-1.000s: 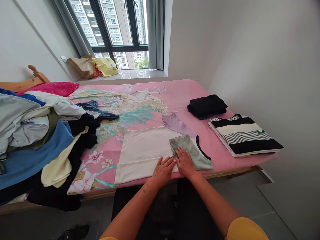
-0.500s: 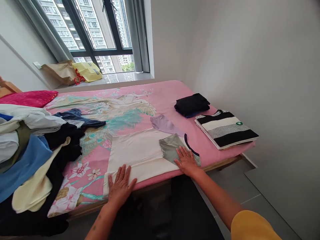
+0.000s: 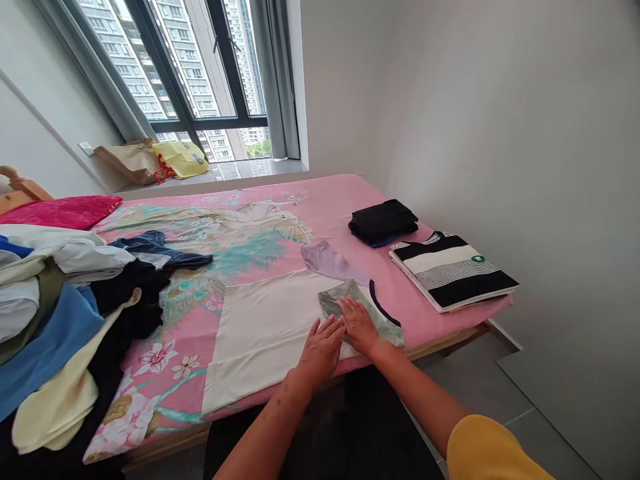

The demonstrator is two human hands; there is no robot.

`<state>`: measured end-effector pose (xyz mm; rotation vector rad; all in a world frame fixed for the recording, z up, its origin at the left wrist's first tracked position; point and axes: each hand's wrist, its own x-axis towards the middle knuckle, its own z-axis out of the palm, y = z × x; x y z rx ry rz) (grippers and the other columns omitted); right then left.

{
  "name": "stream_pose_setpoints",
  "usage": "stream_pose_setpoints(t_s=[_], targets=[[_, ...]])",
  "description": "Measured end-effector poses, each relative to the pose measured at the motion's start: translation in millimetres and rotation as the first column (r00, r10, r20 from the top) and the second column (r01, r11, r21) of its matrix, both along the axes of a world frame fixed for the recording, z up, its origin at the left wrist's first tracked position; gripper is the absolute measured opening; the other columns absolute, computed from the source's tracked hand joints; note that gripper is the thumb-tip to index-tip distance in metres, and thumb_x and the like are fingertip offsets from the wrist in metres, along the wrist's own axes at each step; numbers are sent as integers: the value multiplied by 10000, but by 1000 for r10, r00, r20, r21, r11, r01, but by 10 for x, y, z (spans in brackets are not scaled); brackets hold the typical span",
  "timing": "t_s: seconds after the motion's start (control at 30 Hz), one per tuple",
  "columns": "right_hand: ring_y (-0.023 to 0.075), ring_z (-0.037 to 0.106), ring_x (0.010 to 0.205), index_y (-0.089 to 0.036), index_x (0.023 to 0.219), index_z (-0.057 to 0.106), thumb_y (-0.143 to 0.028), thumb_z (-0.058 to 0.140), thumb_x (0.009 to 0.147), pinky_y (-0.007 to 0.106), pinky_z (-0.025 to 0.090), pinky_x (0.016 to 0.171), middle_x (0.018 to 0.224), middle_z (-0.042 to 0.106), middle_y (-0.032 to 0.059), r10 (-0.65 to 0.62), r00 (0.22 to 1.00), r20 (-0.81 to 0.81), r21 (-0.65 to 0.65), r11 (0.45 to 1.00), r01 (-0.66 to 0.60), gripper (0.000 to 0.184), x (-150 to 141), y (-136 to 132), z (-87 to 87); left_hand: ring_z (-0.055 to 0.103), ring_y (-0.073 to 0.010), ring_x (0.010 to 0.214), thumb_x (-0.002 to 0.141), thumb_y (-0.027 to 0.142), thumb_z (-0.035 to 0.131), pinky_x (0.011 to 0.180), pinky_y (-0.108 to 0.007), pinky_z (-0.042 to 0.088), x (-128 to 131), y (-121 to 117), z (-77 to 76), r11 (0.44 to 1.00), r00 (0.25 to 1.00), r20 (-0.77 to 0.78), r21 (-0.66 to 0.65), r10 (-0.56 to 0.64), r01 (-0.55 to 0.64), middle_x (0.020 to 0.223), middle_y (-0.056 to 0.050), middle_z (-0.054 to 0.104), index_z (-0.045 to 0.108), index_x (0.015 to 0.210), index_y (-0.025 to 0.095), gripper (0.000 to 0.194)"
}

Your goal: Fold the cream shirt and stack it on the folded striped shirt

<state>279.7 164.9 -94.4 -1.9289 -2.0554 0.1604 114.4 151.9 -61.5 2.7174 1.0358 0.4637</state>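
A cream T-shirt (image 3: pixel 265 327) lies flat near the front edge of the bed, its dark-trimmed neck to the right. My right hand (image 3: pixel 357 325) rests with fingers stretched out on the shirt's grey-green sleeve (image 3: pixel 385 325), which is folded in over the body. Close beside it, my left hand (image 3: pixel 323 348) lies flat on the cream cloth, its fingertips near the right hand's fingers. The lilac sleeve (image 3: pixel 333 260) spreads out on the far side of the shirt. Both hands hold nothing.
On the right of the bed are a folded black garment (image 3: pixel 383 221) and a stack topped by a striped knit top (image 3: pixel 450 270). Loose clothes (image 3: pixel 65 340) heap up at left, with jeans (image 3: pixel 165 250) beside them. Paper and yellow bags (image 3: pixel 183 159) sit on the windowsill.
My left hand has moved right, from the shirt's lower left edge to beside my right hand. My right hand has shifted slightly left on the grey-green sleeve. The view has tilted up a little.
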Motion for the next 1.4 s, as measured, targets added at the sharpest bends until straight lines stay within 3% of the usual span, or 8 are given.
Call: stream_pose_setpoints(t_s=[0.27,0.43,0.53,0.7,0.9,1.07,1.23,1.4], targets=[[244,97,1405,-138,1447,252,-519,287,903,511,35,1125,1522,169,61,17,996,87,-97,995,-9,665,363,361,-177,294,-249,1359,870,409,414,1125,-522,154,112,85,-482,956,961,-53,133,270,-261,1475,-70,328,395,1377,227,539],[279,86,1402,-88,1452,211,-666,365,813,532,45,1117,1523,139,113,-19,998,59,-106,994,25,876,413,522,-190,310,-241,1352,872,415,411,1137,-493,121,127,65,-492,944,960,-36,199,277,-264,1465,-65,350,401,1375,230,536],[266,176,1381,-79,1421,289,-562,408,843,477,155,1115,1491,254,136,-73,996,-42,76,994,76,762,449,530,-186,305,-240,1355,871,421,416,1136,-491,115,133,75,-493,944,959,-39,190,281,-269,1471,-72,339,398,1376,234,539],[231,491,1117,-110,1170,547,-358,425,863,389,362,994,1165,589,134,-173,937,-303,297,917,265,414,606,240,-112,264,-257,1372,862,406,440,1125,-506,136,108,97,-521,950,959,-54,165,278,-266,1490,-114,292,342,1405,189,593],[197,586,892,-197,965,616,-349,442,842,322,440,817,946,662,53,-307,858,-412,-8,943,333,262,922,-497,6,251,-247,1377,866,411,425,1131,-507,105,31,79,-455,972,970,-76,65,232,-227,1486,-109,305,306,1419,169,616],[174,614,805,-216,901,633,-412,514,799,260,434,713,871,680,19,-433,779,-453,-324,894,309,250,1108,-741,50,245,-273,1375,868,439,410,1102,-591,44,-581,-27,-419,927,918,-128,34,375,-374,1481,-94,319,307,1416,209,603],[167,578,661,-201,771,626,-482,566,744,246,358,561,714,653,14,-415,843,-344,-442,863,244,289,1126,-686,111,313,-305,1336,852,415,431,1082,-577,176,-1789,-133,-377,719,703,-172,50,690,-693,1420,-136,415,408,1354,163,562],[130,506,533,-198,664,558,-448,616,692,239,320,492,605,580,-5,-414,840,-350,-504,839,203,258,1174,-664,-34,470,-240,1208,813,380,468,1036,-384,350,-2550,-240,-187,739,732,-191,-48,653,-672,1280,-110,548,509,1253,158,494]])
